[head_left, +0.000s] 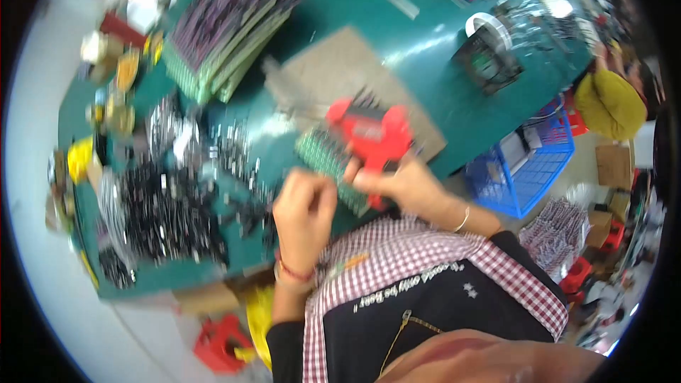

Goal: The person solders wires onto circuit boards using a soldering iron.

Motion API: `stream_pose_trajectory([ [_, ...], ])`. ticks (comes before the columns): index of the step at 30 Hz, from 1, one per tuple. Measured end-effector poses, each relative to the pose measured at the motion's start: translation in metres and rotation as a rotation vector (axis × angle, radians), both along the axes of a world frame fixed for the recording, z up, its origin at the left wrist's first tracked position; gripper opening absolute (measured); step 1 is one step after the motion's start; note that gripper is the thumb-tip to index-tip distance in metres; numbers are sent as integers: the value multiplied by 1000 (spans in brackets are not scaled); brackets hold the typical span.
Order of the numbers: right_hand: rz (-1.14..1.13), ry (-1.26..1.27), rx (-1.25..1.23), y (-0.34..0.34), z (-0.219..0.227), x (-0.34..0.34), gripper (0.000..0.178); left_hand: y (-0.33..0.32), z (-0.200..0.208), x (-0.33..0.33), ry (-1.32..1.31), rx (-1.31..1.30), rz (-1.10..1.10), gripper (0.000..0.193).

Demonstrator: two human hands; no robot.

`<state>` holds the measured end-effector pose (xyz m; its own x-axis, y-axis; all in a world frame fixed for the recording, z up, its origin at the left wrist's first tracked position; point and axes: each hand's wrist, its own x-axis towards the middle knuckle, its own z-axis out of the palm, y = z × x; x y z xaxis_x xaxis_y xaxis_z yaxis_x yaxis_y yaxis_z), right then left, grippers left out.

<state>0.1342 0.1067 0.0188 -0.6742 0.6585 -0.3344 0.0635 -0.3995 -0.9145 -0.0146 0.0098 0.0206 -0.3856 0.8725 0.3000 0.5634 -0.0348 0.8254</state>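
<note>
Right hand [408, 183]: grip wrapped round red handheld tool [370, 133], by green ribbed bundle [328, 156] on worktop [425, 50]. Left hand [305, 206] curled (contents hidden, cannot tell). Tool could knock bundle askew if swung low.

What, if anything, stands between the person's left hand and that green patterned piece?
Nothing visible: the left hand is right beside the green patterned piece, though blur hides whether they touch. The red tool held in the right hand is toward the piece's other side.
</note>
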Motion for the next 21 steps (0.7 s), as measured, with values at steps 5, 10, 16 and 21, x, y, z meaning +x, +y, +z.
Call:
stream_pose_trajectory([
  [5, -155, 215, 44, 17, -18, 17, 39, 7, -7, -41, -119, -173, 239, 8],
  [10, -144, 83, 53, 9, -27, 43, 45, 13, -40, -70, -110, -241, 158, 8],
  [16, -174, 79, 38, -2, -32, 50, 33, 26, -57, -59, 26, -234, 148, 6],
  [21, -144, 4, 44, -1, -33, 46, 36, 35, -65, -57, 243, -195, 221, 5],
])
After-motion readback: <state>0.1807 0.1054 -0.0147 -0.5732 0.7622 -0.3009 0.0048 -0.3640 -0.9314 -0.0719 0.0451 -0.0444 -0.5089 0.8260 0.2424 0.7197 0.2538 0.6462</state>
